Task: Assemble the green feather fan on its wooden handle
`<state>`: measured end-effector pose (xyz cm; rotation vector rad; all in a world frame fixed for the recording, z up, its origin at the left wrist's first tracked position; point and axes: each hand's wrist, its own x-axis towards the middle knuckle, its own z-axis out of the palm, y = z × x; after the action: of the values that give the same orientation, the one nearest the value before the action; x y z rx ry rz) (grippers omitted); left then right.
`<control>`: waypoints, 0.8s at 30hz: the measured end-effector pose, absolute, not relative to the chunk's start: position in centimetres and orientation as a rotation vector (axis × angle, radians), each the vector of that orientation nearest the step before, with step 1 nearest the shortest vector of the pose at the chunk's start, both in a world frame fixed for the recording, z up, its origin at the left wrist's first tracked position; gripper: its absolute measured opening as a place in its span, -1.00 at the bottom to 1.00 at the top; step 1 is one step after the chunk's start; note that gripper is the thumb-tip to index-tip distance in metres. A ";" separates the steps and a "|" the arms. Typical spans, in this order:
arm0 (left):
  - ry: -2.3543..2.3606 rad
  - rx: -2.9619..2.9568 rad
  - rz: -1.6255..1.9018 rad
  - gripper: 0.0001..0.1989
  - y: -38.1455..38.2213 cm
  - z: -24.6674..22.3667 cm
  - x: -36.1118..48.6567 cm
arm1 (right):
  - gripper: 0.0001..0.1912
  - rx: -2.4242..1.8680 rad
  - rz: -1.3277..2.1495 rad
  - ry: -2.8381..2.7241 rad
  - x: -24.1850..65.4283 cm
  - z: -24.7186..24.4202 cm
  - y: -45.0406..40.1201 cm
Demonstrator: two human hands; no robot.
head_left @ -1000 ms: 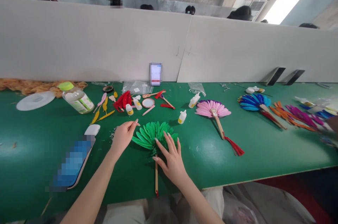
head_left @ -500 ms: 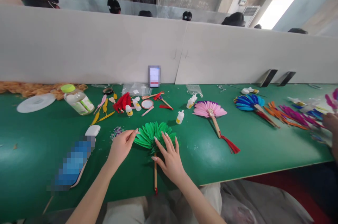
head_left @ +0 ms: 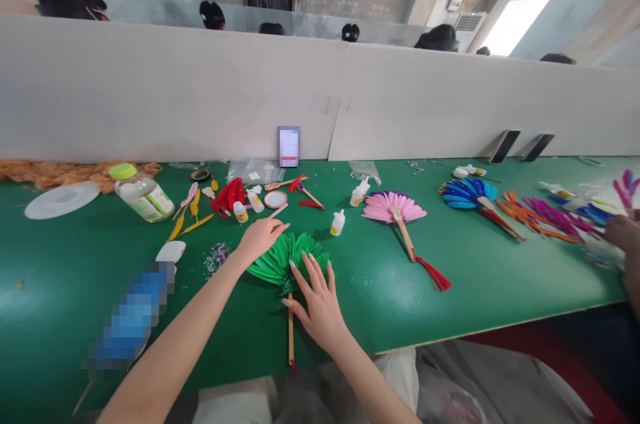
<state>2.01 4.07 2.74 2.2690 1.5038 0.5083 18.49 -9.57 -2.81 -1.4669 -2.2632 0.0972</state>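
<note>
A green feather fan [head_left: 274,259] lies on the green table with its thin wooden handle [head_left: 291,337] pointing toward me and a bit of red at the end. My right hand [head_left: 320,304] rests over the fan's lower right feathers, fingers spread. Above the fan's upper left edge, my left hand [head_left: 261,242] is closed in a pinch; I cannot make out anything between the fingertips. Beyond the fan stands a small white glue bottle [head_left: 337,223]. A pink feather fan [head_left: 395,207] with a red tassel lies to the right.
Small bottles, a round lid [head_left: 275,199] and red feathers [head_left: 231,197] lie farther back. At left are a jar [head_left: 145,194], a white plate [head_left: 63,201] and a blurred-out phone [head_left: 133,317]. A blue fan [head_left: 467,194] and a co-worker's hand [head_left: 623,234] are at right.
My left hand has moved right and away from me, from the fan's left edge to above its upper edge. The right hand stays spread on the fan.
</note>
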 end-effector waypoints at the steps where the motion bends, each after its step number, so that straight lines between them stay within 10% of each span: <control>1: 1.464 2.281 0.448 -0.57 4.9 2.6 2.3 | -0.39 -1.463 0.103 -2.265 18.5 -2.8 -9.6; 24: 1.180 2.186 0.197 -0.73 8.8 0.9 3.9 | -0.46 -1.388 0.156 -2.322 18.4 -2.3 -9.4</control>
<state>3.94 8.76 0.86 2.1864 1.1802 0.1966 18.44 -9.36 -2.34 -1.3882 -2.3219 0.1563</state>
